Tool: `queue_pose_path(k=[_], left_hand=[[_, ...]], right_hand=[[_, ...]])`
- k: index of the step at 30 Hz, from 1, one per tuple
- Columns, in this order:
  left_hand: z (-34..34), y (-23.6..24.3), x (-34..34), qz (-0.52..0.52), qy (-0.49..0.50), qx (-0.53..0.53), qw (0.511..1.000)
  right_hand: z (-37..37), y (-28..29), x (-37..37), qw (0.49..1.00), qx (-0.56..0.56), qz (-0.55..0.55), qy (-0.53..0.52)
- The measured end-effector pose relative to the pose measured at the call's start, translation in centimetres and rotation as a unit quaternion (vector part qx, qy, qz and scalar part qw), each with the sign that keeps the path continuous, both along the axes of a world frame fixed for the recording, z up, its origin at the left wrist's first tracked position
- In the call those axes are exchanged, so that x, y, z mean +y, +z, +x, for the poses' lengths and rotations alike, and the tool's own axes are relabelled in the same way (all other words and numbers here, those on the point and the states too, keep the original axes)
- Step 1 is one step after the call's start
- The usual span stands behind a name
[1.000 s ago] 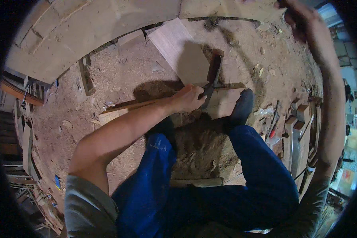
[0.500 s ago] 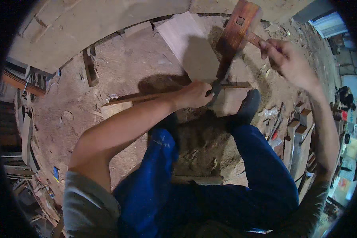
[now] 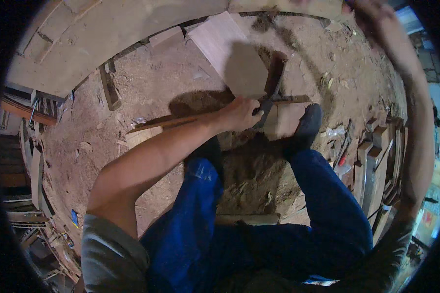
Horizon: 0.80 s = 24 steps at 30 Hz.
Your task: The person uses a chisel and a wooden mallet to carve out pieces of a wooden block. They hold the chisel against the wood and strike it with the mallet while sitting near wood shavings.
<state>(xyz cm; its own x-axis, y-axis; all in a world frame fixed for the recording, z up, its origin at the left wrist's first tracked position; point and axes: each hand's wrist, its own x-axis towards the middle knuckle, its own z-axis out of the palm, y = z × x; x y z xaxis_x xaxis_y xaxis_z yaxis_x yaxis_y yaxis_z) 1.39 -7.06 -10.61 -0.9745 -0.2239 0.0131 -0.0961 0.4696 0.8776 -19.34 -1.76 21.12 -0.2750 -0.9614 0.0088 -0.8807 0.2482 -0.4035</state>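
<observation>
Head view: on a dusty workshop floor, a person works over a board point(image 3: 289, 120) at their feet, left hand point(image 3: 242, 115) clenched round a chisel-like tool point(image 3: 275, 74) just off centre toward 1 o'clock. The fingers wrap the dark lower part with no visible gap; the wooden handle rises clear of the fist, tilted toward 1 o'clock. Where its tip meets the wood is too dark to tell.

Between 1 and 2 o'clock, at the rim, the right hand point(image 3: 374, 15) is lifted high and blurred, partly cut off; whether it grasps anything, an onlooker cannot tell.

The pose suggests the board is being worked by blows, caught at the top of a swing. The next move would seem to call for a steady left fist and a true aim at the handle's end, clear of the knuckles.

A dark shoe point(image 3: 305, 128) touches the board's end toward 2 o'clock; a pale panel point(image 3: 225, 41) lies at 12, and stacked timber point(image 3: 375, 151) stands at 3.
</observation>
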Motion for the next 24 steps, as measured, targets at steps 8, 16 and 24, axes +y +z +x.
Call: queue_pose_path(k=[8, 16, 24], left_hand=[[1.0, 0.3, -0.7, -0.025, 0.007, -0.04, 0.999], [-0.7, 0.4, 0.1, -0.041, -0.011, -0.033, 0.999], [-0.7, 1.9, -0.4, -0.029, -0.035, -0.088, 0.995]], right_hand=[[2.0, -6.9, 2.4, 0.994, 0.046, 0.067, -0.075], [0.0, -5.1, 2.6, 0.992, 0.021, 0.011, -0.123], [-1.2, -6.0, 1.4, 0.987, 0.088, -0.119, -0.059]])
